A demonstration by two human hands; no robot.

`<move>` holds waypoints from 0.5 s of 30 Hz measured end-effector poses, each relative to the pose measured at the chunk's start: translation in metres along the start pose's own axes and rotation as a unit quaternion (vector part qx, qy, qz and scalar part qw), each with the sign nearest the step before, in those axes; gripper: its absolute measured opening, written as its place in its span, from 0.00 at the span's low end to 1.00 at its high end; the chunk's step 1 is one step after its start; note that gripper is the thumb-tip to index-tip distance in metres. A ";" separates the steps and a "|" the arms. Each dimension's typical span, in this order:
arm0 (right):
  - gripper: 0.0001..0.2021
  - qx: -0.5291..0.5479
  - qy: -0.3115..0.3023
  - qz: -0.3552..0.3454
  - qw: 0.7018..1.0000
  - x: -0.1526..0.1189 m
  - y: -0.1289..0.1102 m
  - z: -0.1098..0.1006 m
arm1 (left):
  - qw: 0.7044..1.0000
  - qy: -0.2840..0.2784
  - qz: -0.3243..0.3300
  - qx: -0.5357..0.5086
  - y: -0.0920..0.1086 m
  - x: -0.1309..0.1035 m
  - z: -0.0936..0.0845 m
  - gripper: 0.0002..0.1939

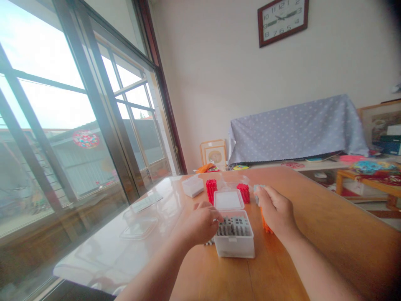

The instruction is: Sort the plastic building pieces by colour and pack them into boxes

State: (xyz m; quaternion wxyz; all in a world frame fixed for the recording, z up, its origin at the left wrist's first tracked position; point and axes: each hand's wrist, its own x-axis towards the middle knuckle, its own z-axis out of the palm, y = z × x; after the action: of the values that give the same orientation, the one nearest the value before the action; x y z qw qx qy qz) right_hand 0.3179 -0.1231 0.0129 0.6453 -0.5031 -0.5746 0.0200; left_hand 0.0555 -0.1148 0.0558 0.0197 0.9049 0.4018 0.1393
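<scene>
A clear plastic box (234,246) with its lid (228,200) tipped back stands on the wooden table, filled with rows of grey pieces (234,226). My left hand (203,221) is at the box's left edge, its fingers curled; what they hold, if anything, is too small to name. Right of the box, my right hand (277,209) is closed around a grey piece (257,190), above a stack of orange pieces (266,223). Behind the lid stand two red stacks, one on the left (211,190) and one on the right (243,193).
A second clear box (192,186) stands at the back left of the table (313,209). A clear lid (138,228) lies on the left part. Windows line the left side. Behind the table is a shelf with a spotted cloth (291,131).
</scene>
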 end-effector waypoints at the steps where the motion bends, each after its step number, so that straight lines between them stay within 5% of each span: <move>1: 0.21 0.001 -0.001 0.000 1.000 0.000 0.000 0.000 | 1.000 0.012 -0.009 -0.009 -0.003 0.000 -0.002 0.16; 5: 0.21 0.004 0.002 0.004 1.000 0.000 -0.001 -0.001 | 0.997 0.030 -0.056 -0.038 -0.019 -0.004 -0.014 0.17; 9: 0.21 0.009 0.003 0.003 1.000 0.000 -0.002 -0.001 | 0.994 -0.018 -0.086 -0.063 -0.036 -0.014 -0.024 0.21; 15: 0.21 0.005 0.002 0.003 1.000 0.000 -0.002 0.000 | 0.992 -0.060 -0.102 -0.050 -0.051 -0.024 -0.015 0.29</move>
State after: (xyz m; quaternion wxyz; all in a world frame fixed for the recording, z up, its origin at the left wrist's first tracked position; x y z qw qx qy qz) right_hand 0.3167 -0.1248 0.0143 0.6489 -0.5018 -0.5715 0.0238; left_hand -0.0012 -0.0991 0.0572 0.1032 0.8637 0.4826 0.1024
